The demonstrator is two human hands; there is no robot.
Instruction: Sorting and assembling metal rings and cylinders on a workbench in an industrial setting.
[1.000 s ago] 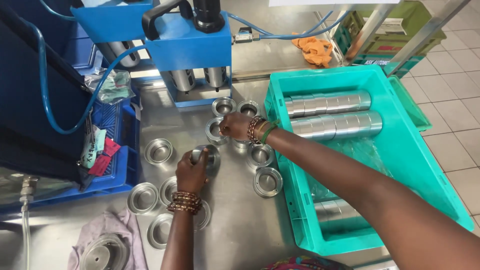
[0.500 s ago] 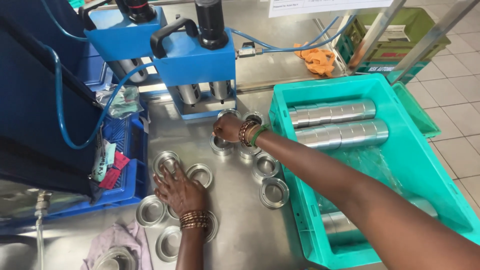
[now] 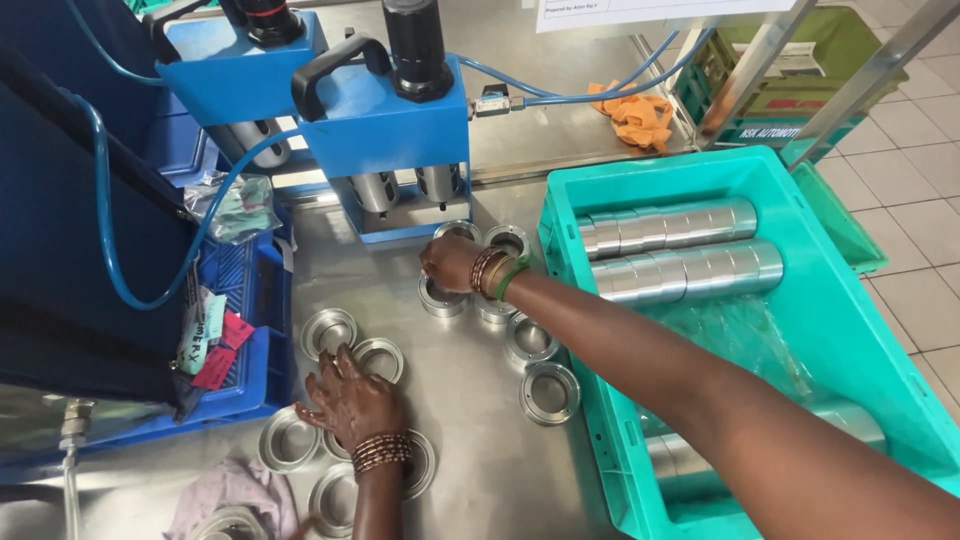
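left hand (image 3: 352, 400) flat, palm down, fingers spread over loose metal rings on steel table (image 3: 460, 440); fingertips touching ring (image 3: 379, 357) just ahead of hand, another ring (image 3: 328, 331) just beyond and to its left. gripping nothing, just resting open on the parts. more rings under and around wrist: one (image 3: 287, 437) left of wrist, one (image 3: 333, 499) behind, one (image 3: 418, 463) half hidden under bangles.

right hand (image 3: 451, 262) reaching forward, fingers curled down on ring (image 3: 440, 298) at base of blue press machine (image 3: 385, 130); looks like a pinch on the ring's rim, grip partly hidden by knuckles. two rings (image 3: 508, 238) just beyond hand, right under press heads. ring (image 3: 529, 340) and ring (image 3: 550, 391) near right forearm, toward body. bangles and green band on right wrist.

teal crate (image 3: 850, 330) right of right arm, holding stacked rolls of metal rings (image 3: 670, 225) lying on their sides, clear plastic sheet under them. blue crate (image 3: 240, 330) left of left hand, with paper scraps and a plastic bag. orange cloth (image 3: 630, 112) far ahead of right hand. pinkish rag (image 3: 225, 495) near left elbow side. blue air hose (image 3: 105, 230) looping left of press.
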